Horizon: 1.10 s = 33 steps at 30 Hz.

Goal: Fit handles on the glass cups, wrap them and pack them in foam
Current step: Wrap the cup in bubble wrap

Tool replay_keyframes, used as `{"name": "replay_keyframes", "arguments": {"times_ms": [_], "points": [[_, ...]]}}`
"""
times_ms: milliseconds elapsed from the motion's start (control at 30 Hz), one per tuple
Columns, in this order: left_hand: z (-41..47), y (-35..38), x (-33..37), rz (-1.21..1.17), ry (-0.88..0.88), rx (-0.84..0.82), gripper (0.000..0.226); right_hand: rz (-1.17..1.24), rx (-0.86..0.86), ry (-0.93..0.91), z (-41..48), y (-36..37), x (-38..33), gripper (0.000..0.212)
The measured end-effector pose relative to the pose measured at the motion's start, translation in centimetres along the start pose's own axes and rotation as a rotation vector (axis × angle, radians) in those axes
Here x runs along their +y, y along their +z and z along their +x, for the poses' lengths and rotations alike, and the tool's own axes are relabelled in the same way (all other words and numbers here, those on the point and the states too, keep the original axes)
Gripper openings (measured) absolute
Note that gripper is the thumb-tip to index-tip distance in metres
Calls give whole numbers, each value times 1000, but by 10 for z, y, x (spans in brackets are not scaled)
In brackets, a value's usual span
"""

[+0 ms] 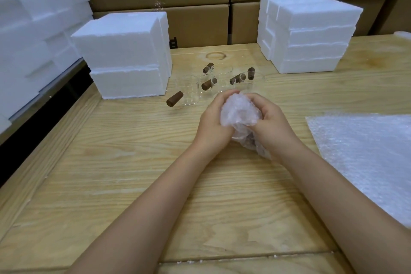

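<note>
Both my hands hold a glass cup bundled in bubble wrap (239,115) above the middle of the wooden table (133,162). My left hand (213,122) grips the bundle's left side, and my right hand (270,122) grips its right side. A brown handle shows faintly through the wrap at the bottom. Behind the bundle stand several clear glass cups (189,92) with brown wooden handles (175,99) fitted. Two white foam stacks stand on the table, one at the left (124,58) and one at the right (309,33).
A flat pile of bubble wrap sheets (369,158) lies at the right of the table. More white foam blocks (33,29) are heaped beyond the table's left edge. Cardboard boxes (200,22) wall off the back.
</note>
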<state>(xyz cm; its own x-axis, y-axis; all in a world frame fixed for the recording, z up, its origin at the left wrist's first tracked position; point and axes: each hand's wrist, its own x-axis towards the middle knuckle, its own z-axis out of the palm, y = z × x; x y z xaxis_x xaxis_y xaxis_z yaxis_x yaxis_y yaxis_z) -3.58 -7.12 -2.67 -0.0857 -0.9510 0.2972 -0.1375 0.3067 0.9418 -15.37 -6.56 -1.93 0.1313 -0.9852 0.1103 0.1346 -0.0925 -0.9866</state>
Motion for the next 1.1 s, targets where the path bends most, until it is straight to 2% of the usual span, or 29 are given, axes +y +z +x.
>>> {"name": "replay_keyframes", "arguments": {"times_ms": [67,100,167,233,467,533,633,733,867,1033,1100], "points": [[-2,-4,1,-156,4,-100,63,-205,109,-46,1,-5,-1,40],[-2,-5,4,-274,-42,-144,63,-320,169,-77,2,-7,-1,41],[-2,-3,10,-393,-136,-188,51,-487,262,-128,2,-8,-1,42],[-2,3,14,-317,-160,-157,40,-558,304,-170,1,-9,-1,38],[-5,7,8,48,26,-120,49,-516,305,-102,-1,-8,-2,38],[-2,6,5,104,43,-71,52,-516,246,-92,-2,-4,-4,36],[2,1,1,163,6,46,56,-390,128,-109,-4,1,-5,31],[2,-4,-2,156,3,87,52,-435,131,-144,-5,4,-4,24],[0,1,-2,148,33,95,43,-544,272,-230,-6,5,-2,35],[-3,13,1,-163,-141,-47,52,-524,415,-271,-6,-1,-6,37],[-2,15,0,-167,-162,1,52,-535,396,-268,-7,0,-6,38]]}}
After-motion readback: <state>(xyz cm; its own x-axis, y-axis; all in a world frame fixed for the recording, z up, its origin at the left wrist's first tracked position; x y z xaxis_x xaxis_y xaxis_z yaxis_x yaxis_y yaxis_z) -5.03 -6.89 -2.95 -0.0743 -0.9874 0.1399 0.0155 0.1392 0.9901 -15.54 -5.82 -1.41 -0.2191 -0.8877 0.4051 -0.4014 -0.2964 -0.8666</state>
